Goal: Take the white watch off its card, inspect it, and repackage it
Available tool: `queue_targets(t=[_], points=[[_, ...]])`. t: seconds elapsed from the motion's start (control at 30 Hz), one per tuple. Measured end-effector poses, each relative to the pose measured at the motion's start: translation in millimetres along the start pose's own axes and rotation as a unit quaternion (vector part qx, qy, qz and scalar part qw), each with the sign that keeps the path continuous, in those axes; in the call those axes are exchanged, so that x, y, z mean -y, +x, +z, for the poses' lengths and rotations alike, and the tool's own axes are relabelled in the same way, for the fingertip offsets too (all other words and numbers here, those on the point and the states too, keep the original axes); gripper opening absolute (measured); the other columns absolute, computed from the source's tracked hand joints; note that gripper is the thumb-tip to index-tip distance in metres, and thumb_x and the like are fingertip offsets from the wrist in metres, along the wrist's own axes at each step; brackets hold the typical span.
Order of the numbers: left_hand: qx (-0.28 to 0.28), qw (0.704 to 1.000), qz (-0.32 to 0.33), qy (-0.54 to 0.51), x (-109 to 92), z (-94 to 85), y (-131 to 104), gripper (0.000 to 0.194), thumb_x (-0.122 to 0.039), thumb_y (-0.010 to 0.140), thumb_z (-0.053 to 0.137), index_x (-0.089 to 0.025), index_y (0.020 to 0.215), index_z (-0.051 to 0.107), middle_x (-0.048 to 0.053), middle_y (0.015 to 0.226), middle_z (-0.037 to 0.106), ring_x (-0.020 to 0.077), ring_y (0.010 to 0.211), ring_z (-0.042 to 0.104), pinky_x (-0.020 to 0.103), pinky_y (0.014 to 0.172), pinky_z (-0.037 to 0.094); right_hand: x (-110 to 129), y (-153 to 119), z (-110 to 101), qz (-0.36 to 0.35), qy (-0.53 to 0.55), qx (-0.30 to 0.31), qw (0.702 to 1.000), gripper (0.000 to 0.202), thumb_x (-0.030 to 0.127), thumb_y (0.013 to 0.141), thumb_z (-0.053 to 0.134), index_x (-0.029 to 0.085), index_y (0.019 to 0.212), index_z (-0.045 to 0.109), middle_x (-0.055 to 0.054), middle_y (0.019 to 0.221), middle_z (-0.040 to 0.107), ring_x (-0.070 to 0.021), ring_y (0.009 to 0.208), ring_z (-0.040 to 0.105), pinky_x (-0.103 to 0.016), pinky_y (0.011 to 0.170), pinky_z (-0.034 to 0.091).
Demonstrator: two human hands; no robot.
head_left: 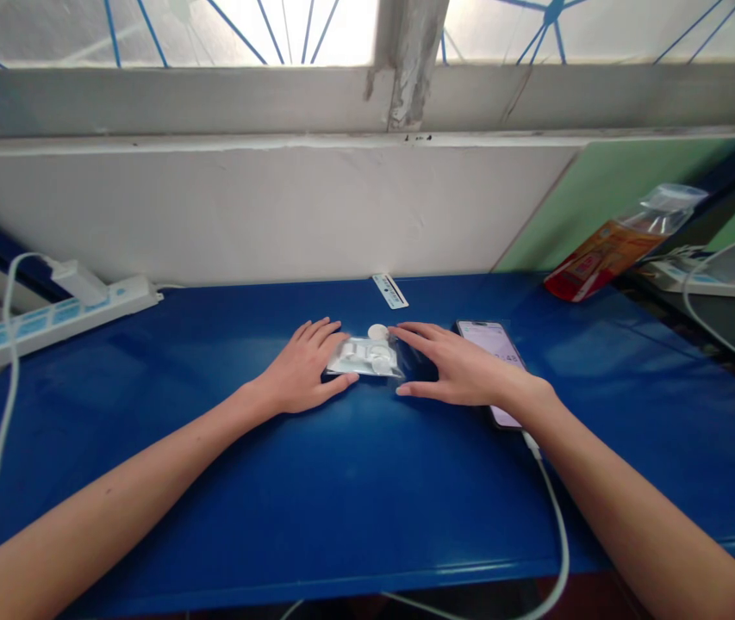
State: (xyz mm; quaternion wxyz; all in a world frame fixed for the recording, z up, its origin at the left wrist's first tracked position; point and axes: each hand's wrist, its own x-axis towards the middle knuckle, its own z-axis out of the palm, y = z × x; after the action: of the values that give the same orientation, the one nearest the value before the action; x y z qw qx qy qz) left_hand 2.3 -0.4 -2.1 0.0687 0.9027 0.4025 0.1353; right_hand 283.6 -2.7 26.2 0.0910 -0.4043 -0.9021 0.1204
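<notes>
Between my two hands a clear plastic bag (367,355) lies flat on the blue table (315,508), with small white pieces inside that I cannot identify. A round white disc (378,331) is at the bag's far edge. My left hand (308,366) rests at the bag's left side, fingers stretched out and thumb along the near edge. On the other side my right hand (448,362) is open, its fingertips close to the disc and its thumb apart from the bag. Partly under my right wrist lies a phone (506,415) with its screen lit.
A small white printed card (391,291) lies near the wall. At the left is a power strip (63,319) with a plugged-in charger (81,282) and cable. A bottle with a red and orange label (606,254) leans at the right. A white cable (559,525) runs from the phone over the table's front edge.
</notes>
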Motion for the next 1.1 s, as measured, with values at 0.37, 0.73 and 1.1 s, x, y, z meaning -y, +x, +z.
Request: queue_targets(t=[0.37, 0.73, 1.1], points=[[-0.057, 0.996, -0.019, -0.067, 6, 1.9, 3, 0.054, -0.06, 0.085, 0.06, -0.018, 0.12, 0.057, 0.013, 0.134, 0.058, 0.032, 0.133, 0.046, 0.051, 0.112, 0.032, 15, 5, 0, -0.061, 0.052, -0.129, 0.988, 0.033, 0.032, 0.097, 0.045, 0.029, 0.12, 0.068, -0.006, 0.118, 0.071, -0.0253, 0.106, 0.067, -0.042, 0.094, 0.052], [-0.089, 0.992, -0.012, -0.087, 2, 3.1, 0, 0.082, -0.045, 0.081, 0.068, -0.02, 0.146, 0.024, 0.016, 0.147, 0.041, 0.0312, 0.135, 0.042, 0.049, 0.112, 0.036, 9, 9, 4, 0.011, 0.161, -0.111, 0.981, 0.046, 0.038, 0.096, 0.046, 0.023, 0.139, 0.05, -0.01, 0.136, 0.059, -0.0276, 0.119, 0.059, -0.044, 0.098, 0.05], [-0.041, 0.998, 0.006, -0.056, 2, 1.3, -1, 0.069, -0.051, 0.08, 0.063, -0.011, 0.134, 0.046, 0.022, 0.144, 0.044, 0.0365, 0.139, 0.035, 0.052, 0.113, 0.032, 2, -3, -6, 0.026, 0.016, -0.005, 1.0, 0.081, 0.058, 0.085, 0.058, 0.019, 0.151, 0.032, -0.018, 0.154, 0.035, -0.0373, 0.14, 0.033, -0.054, 0.11, 0.036]])
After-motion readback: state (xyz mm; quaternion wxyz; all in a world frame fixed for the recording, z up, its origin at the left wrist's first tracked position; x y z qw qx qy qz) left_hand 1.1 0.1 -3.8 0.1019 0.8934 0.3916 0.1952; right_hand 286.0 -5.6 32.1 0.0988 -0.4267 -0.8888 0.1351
